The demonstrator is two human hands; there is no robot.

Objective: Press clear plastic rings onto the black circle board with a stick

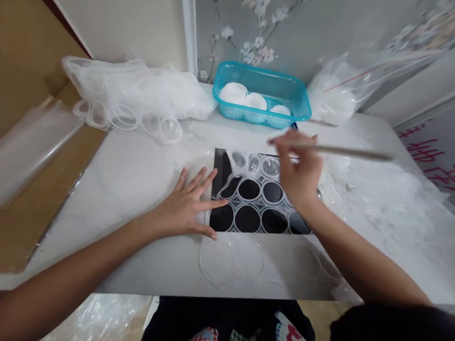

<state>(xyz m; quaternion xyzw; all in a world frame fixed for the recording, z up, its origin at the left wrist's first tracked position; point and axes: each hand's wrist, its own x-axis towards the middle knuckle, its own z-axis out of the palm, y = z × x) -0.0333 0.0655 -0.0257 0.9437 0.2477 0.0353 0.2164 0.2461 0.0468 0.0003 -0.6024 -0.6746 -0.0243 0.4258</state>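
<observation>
A black rectangular sheet (274,221) lies on the white table, covered by a clear film with rows of ring outlines. My left hand (187,207) rests flat with its fingers spread, the fingertips on the sheet's left edge. Over the sheet's right part, my right hand (301,170) grips a long thin stick (347,151) that points out to the right; the hand is slightly blurred. Near the sheet's top edge, the clear film is bunched up around a few rings (245,162). Part of the sheet's right side is hidden under my right hand and forearm.
A teal basket (261,71) with white round pieces stands at the back. Behind left lies a pile of clear ring scraps (144,93). At the right are a clear bag (337,93) and heaped film scraps (395,203). Cardboard (55,193) lies at the left.
</observation>
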